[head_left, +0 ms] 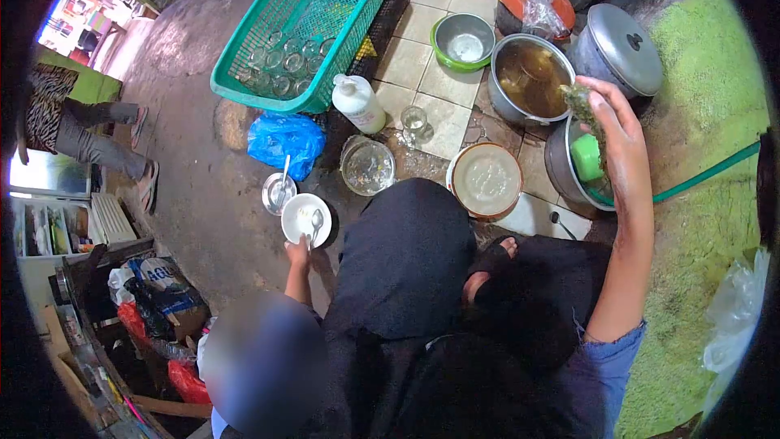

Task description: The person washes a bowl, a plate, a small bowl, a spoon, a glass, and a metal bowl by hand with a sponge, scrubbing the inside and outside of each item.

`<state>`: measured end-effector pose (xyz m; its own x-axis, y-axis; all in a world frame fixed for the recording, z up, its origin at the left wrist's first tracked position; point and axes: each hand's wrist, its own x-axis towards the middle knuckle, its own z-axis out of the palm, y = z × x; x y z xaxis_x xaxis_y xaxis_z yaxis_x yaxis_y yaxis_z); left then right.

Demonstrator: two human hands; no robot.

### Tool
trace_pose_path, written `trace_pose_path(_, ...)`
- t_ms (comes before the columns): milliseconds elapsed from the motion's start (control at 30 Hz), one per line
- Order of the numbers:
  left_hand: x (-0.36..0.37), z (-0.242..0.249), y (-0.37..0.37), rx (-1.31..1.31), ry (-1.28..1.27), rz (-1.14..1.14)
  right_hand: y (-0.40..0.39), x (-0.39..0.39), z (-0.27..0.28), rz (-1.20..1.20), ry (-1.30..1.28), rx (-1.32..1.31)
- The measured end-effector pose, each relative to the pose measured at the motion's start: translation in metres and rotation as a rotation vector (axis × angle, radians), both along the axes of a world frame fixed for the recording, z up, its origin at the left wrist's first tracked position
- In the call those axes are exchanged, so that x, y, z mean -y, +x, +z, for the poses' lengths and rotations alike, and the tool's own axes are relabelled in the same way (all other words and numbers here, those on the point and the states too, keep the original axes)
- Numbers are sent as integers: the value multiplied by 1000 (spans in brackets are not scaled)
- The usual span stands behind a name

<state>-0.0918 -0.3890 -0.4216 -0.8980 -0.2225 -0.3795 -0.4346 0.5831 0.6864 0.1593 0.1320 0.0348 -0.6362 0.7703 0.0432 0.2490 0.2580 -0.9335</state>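
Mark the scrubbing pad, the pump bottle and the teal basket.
Scrubbing pad [579,104], head view: its exposed part.
Pump bottle [357,106], head view: its pale body.
Teal basket [262,101], head view: its near rim.

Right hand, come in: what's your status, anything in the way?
Right hand gripping scrubbing pad. Pad raised beside metal pot of brown liquid. Green hose behind forearm, clear of pad.

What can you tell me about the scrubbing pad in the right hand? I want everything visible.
The scrubbing pad is a small grey-green wad with a shaggy, fibrous look; its exact material cannot be told. It is bunched, with ragged, uneven edges and no visible handle. The right hand pinches it between thumb and fingers, which hide part of it. In view it sits at the right rim of the pot of brown liquid; whether it touches that rim is unclear.
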Motion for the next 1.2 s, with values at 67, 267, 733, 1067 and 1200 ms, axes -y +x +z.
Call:
trace_pose_path(67, 13, -24, -2, 18, 134, 55, 1, 0, -1, 5, 1, 0)
trace_pose_path(267, 25, -48, -21, 124, 551, -81, 1, 4, -3, 0, 35, 3)
trace_pose_path(733, -56, 54, -2, 213, 516, -238, 32, -12, 6, -86, -154, -118)
trace_pose_path(1067, -292, 152, -7, 287, 367, -963, 51, -22, 4, -145, 36, -85)
trace_pose_path(1200, -431, 150, -15, 487, 494, -1025, 55, -18, 6, -146, 40, -77)
